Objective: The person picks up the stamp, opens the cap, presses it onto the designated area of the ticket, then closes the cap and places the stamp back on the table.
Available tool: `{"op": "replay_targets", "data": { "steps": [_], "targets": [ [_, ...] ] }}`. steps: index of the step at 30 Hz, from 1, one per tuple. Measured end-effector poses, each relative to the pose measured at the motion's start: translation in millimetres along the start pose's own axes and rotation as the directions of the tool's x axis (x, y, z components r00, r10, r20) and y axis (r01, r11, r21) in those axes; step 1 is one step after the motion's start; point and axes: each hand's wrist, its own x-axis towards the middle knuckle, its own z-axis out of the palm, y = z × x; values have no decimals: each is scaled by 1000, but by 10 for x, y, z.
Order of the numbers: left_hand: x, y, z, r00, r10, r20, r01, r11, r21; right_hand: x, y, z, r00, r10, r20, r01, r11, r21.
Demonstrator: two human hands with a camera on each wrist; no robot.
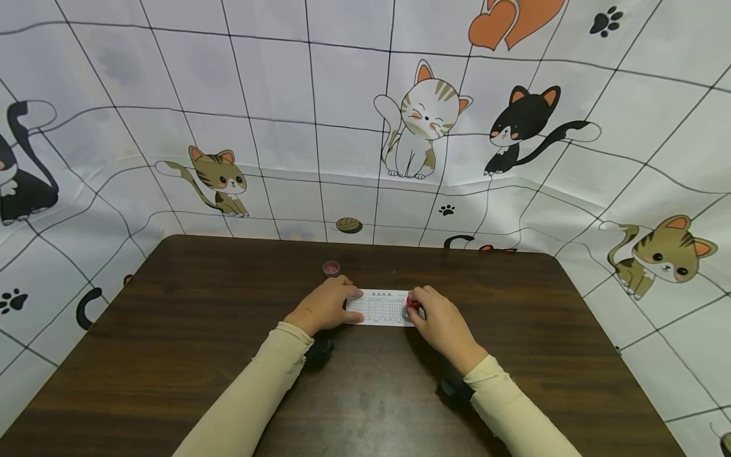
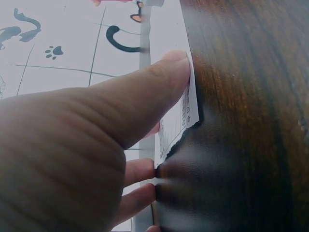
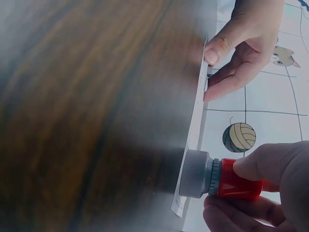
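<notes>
The left hand rests at the left end of the paper, thumb on the near edge and fingertips by the far one, its fingers lying fairly straight. The right hand pinches the red and grey stamp between thumb and fingers, grey end down at the paper's right end; whether it presses cannot be told. The hands are apart, the paper's middle showing between them.

The paper lies on the brown worktop, nearer its far edge than its near edge, about midway across. Its left end is torn ragged. A line of characters heads a printed grid, with smaller print by the near edge, all too small or blurred to read.

Beyond the left hand, near the worktop's far edge, stands a small round pot, reddish inside. Behind the far edge hangs a white cloth printed with cats.
</notes>
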Motion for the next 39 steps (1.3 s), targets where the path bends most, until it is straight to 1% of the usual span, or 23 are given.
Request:
{"op": "replay_targets", "data": {
  "steps": [8, 16, 28, 39],
  "targets": [
    [-11, -1, 7, 1000, -9, 6, 9, 1000, -2, -1, -9, 2, 1000, 12, -2, -12, 1000, 13],
    [-8, -16, 28, 1000, 3, -5, -3, 1000, -1, -14, -16, 3, 1000, 31, 1, -31, 999, 25],
    [-16, -12, 16, 1000, 7, -13, -7, 1000, -7, -19, -34, -10, 999, 32, -10, -31, 999, 30],
    [-7, -22, 27, 1000, 2, -13, -2, 1000, 6, -6, -22, -20, 999, 44, 3, -44, 998, 45]
  ]
}}
